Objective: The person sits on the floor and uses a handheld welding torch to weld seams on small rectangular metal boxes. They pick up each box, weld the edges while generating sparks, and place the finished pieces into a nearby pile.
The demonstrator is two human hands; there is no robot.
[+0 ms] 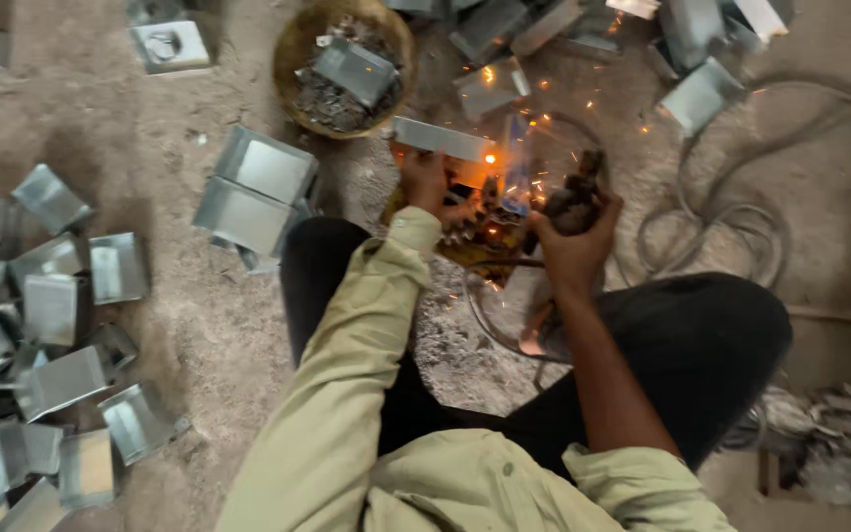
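My left hand (pixel 427 181) grips a folded sheet-metal piece (pixel 442 139) and holds it steady above a small work block (pixel 480 241). My right hand (pixel 571 229) is closed around a dark welding holder (pixel 575 197) whose tip meets the metal piece. A bright orange glow and sparks (pixel 492 172) fly from that point. I sit on the ground with my knees spread either side of the work.
Many bent metal boxes lie on the dirt floor at the left (pixel 46 325) and two stacked ones (pixel 253 187) by my left knee. A round basket (pixel 345 67) of scrap stands ahead. More boxes (pixel 701 94) and cables (pixel 731 222) lie at the right.
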